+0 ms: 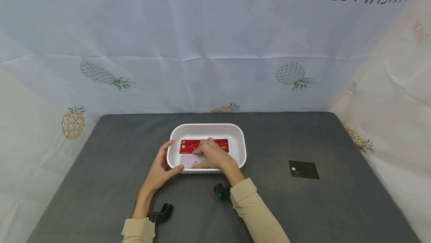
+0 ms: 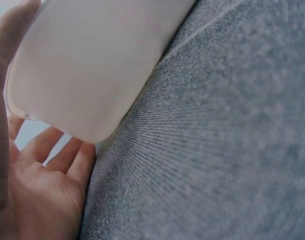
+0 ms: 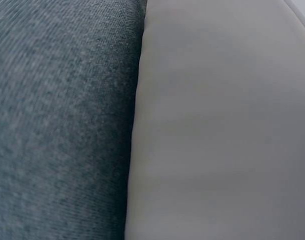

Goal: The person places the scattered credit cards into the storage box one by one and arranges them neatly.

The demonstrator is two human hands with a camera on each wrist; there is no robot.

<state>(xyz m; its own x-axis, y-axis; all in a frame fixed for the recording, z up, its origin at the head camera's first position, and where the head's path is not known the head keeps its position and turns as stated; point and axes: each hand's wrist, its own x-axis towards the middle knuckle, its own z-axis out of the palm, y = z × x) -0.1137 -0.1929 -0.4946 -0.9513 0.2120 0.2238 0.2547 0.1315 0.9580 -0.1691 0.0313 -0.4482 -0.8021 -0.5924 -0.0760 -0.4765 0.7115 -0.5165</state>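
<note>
In the head view a white tray [image 1: 238, 145] stands on the table. My left hand [image 1: 158, 170] holds its left end, with the thumb on the near rim and the fingers at the left side. The left wrist view shows those fingers against the tray's outer wall. Inside the tray, my right hand [image 1: 215, 157] pinches a pale pink VIP card [image 1: 186, 160] between thumb and fingers at its near and far edges. Behind it lies a strip of red VIP cards [image 1: 187, 145], partly covered by the hand. The right wrist view shows only tray wall and cloth.
A black VIP card [image 1: 303, 169] lies on the dark grey table [image 1: 269, 205], well right of the tray. A pale curtain [image 1: 215, 30] printed with pineapples hangs behind the table. Black wrist devices [image 1: 161, 213] sit under both wrists.
</note>
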